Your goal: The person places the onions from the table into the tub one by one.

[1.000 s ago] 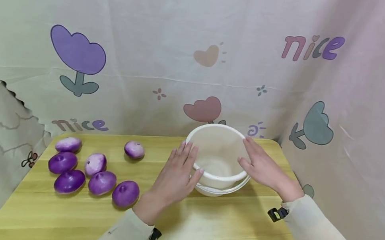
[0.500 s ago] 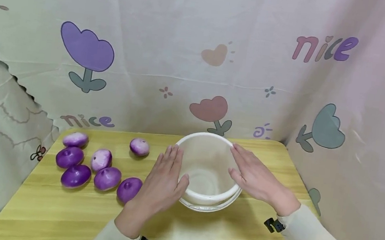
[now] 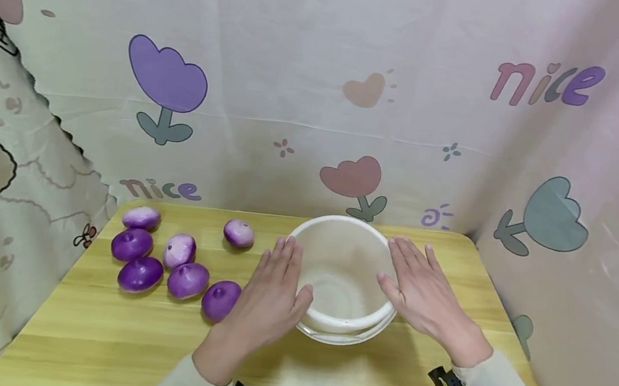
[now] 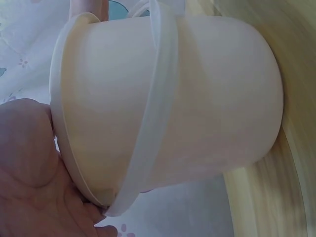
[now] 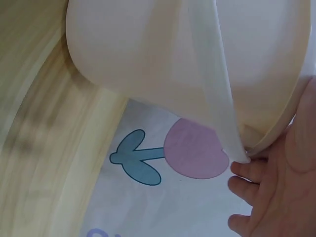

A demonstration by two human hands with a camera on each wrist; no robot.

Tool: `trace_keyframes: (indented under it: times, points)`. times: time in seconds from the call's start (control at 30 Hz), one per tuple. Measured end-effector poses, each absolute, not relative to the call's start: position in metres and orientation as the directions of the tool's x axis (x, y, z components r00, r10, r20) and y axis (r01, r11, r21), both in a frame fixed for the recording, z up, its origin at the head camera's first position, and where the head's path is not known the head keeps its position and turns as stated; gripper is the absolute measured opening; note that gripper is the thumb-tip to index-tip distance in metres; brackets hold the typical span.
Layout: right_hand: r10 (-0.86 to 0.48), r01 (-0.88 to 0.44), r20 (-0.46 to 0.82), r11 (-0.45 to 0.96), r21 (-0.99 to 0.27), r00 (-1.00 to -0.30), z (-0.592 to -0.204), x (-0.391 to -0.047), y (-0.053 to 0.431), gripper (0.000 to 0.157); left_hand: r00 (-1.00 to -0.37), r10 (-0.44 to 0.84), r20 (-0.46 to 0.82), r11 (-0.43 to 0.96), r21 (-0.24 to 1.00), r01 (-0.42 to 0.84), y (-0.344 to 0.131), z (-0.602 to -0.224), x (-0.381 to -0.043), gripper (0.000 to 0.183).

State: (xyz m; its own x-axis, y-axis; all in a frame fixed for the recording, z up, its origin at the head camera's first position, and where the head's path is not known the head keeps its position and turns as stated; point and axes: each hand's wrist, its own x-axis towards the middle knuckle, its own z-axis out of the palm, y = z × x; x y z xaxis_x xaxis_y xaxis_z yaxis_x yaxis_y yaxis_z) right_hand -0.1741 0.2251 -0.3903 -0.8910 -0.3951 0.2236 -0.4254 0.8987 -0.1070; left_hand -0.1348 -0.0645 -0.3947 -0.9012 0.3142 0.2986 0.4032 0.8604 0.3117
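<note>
A white plastic bucket (image 3: 345, 255) stands upright on the table, its mouth toward me and nothing visible inside. Its white bail handle (image 4: 160, 98) hangs down across the near side. My left hand (image 3: 269, 307) lies against the left of the rim, fingers straight, thumb near the front edge. On the opposite side, my right hand (image 3: 427, 294) touches the rim with fingers extended and a little spread. In both wrist views the palms face the bucket wall without curling round it. The nearest purple onion (image 3: 221, 301) is partly covered by my left hand.
Several purple onions (image 3: 188, 281) lie grouped on the left of the wood-grain table (image 3: 110, 349). A single onion (image 3: 239, 234) sits farther back, between that group and the bucket. A patterned cloth (image 3: 278, 73) hangs behind and along both sides of the table.
The bucket has come nearer to me and slightly left toward the onions, both hands moving along at its rim. My right hand's fingers have spread a little. The head view has turned left.
</note>
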Motion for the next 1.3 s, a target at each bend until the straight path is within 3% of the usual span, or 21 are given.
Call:
trace_keyframes:
  times: [0.57,0.87,1.1,1.3]
  points:
    - [-0.432,-0.453,0.185,0.887,-0.088,-0.883,-0.39,-0.167,0.218,0.07,-0.922,0.294,0.253,0.892,0.273,0.36,-0.068,-0.394,-0.126,0.067]
    - [-0.416,-0.44,0.18,0.889,-0.128,-0.892,-0.393,-0.162,0.224,0.068,-0.9,0.36,0.245,0.856,0.297,0.423,-0.074,-0.395,-0.128,0.062]
    - [-0.414,-0.438,0.176,0.889,-0.133,-0.893,-0.393,-0.163,0.224,0.069,-0.866,0.464,0.19,0.812,0.3,0.501,-0.099,-0.387,-0.132,0.064]
    - [-0.416,-0.437,0.156,0.887,-0.146,-0.896,-0.391,-0.165,0.222,0.069,-0.88,0.44,0.178,0.841,0.263,0.473,-0.14,-0.376,-0.138,0.066]
